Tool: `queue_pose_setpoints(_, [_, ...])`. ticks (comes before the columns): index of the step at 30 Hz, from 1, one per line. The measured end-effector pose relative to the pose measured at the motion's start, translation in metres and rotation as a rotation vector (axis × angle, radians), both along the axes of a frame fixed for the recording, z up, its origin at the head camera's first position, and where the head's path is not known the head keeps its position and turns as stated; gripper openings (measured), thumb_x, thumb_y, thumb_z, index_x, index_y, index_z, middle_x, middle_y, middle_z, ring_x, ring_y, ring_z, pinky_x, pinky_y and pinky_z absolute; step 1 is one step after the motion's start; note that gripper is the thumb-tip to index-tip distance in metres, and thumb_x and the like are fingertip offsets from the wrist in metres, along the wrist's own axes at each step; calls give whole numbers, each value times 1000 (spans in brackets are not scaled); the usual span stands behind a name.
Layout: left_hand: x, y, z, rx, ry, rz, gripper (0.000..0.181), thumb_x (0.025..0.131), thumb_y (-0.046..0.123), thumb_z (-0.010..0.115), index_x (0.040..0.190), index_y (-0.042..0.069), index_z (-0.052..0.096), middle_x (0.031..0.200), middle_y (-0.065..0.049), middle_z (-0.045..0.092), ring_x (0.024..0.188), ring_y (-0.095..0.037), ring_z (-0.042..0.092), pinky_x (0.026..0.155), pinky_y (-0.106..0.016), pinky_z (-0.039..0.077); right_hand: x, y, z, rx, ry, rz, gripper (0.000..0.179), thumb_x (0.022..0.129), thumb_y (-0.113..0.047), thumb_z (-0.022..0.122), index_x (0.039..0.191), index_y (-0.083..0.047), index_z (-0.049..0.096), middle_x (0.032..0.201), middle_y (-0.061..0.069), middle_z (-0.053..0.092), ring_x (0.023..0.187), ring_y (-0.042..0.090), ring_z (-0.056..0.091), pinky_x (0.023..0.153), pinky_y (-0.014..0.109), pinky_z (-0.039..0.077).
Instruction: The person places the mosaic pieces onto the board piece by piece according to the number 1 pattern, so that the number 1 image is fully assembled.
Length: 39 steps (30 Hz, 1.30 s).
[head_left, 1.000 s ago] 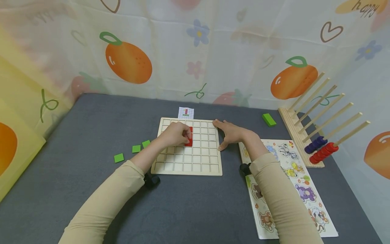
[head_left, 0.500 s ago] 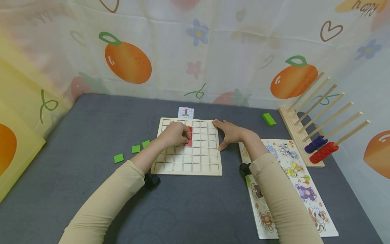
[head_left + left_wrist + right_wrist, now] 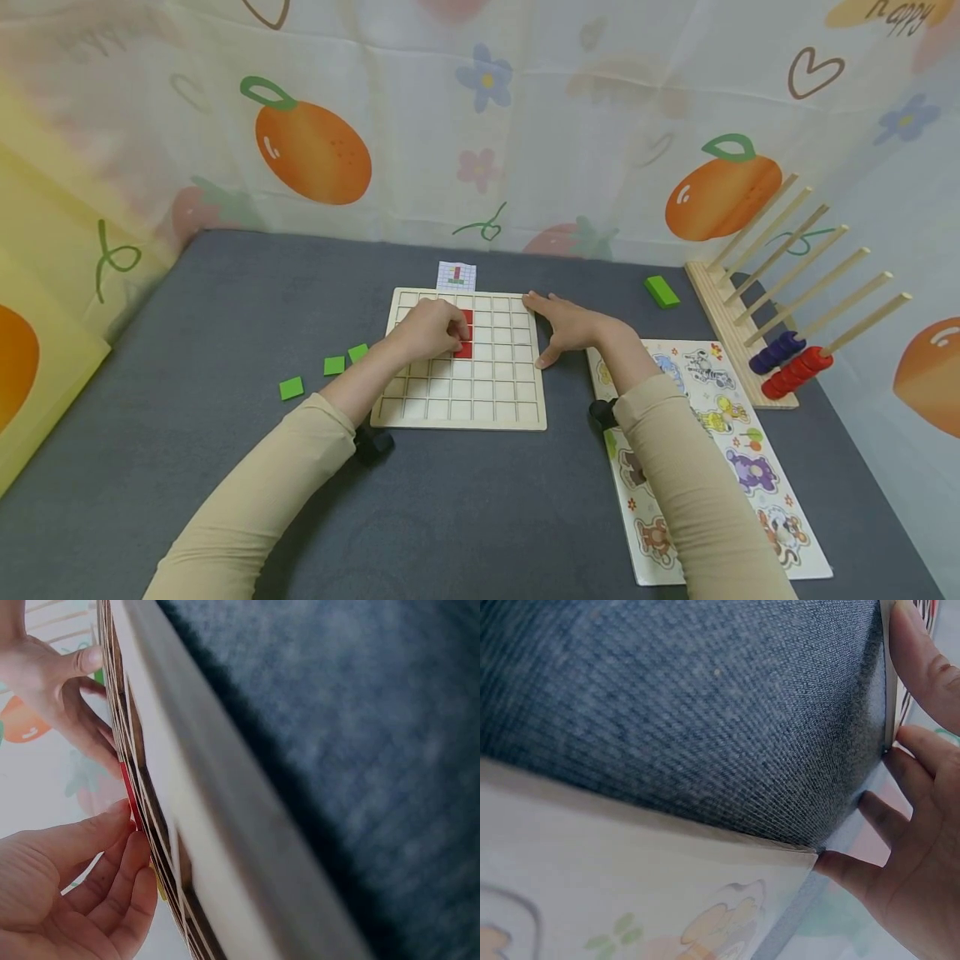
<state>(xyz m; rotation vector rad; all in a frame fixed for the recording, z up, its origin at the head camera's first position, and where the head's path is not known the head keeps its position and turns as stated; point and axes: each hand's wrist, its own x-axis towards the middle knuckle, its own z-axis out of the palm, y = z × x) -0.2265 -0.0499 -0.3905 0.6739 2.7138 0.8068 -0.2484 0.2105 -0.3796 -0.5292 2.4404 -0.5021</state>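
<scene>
The left hand (image 3: 427,330) is bent over the gridded board (image 3: 495,389), thumb and forefinger pinching at a red tile (image 3: 464,351), with more red showing just beyond it toward the board's far edge. From here the tile sits roughly midway between the board's left and right edges, part of it covered by the fingers. The right hand (image 3: 570,325) is spread wide, unclenched, touching the board's right edge from the far right corner down. The board lies flat on the table (image 3: 465,508), nearer the table's far edge, with a small card (image 3: 457,276) just beyond it and green tiles (image 3: 334,366) off its left edge; an animal puzzle (image 3: 753,475) lies toward the table's right edge. I'd guess the tile is light, stiff and a little slick, not fragile but thin, so best taken by two opposite sides between fingertips; the board looks rigid and easily nudged, and its rim offers a steady hold
</scene>
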Motion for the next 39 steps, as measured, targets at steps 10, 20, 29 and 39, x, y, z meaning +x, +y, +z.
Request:
queue_pose_setpoints(10, [-1, -1, 3, 39, -38, 18, 12, 81, 4, 75, 92, 7, 73, 85, -6, 73, 81, -17, 64, 81, -31, 49, 0, -1, 0, 8, 1, -1, 111, 79, -23, 83, 160, -15, 7, 169, 10, -1, 156, 37, -7, 123, 61, 9])
queue_pose_setpoints(20, [-1, -15, 17, 90, -69, 17, 14, 83, 3, 70, 97, 4, 73, 85, -6, 70, 79, -17, 60, 75, -28, 46, 0, -1, 1, 14, -2, -5, 111, 80, -23, 82, 160, -15, 6, 169, 9, -2, 156, 37, -7, 123, 61, 8])
queue_pose_setpoints(29, [-3, -36, 28, 93, -56, 48, 19, 84, 6, 71, 103, 4, 73, 89, -9, 73, 84, -22, 65, 77, -32, 48, 1, -1, 1, 13, -6, -6, 111, 80, -24, 82, 160, -16, 6, 169, 9, -2, 156, 37, -7, 123, 62, 9])
queue_pose_setpoints(39, [-5, -63, 31, 73, -61, 83, 21, 85, 8, 71, 105, 3, 71, 93, -9, 71, 89, -23, 64, 76, -29, 47, 1, -3, 2, 16, 0, -7, 112, 79, -23, 83, 160, -14, 6, 169, 10, -1, 156, 38, -6, 123, 61, 8])
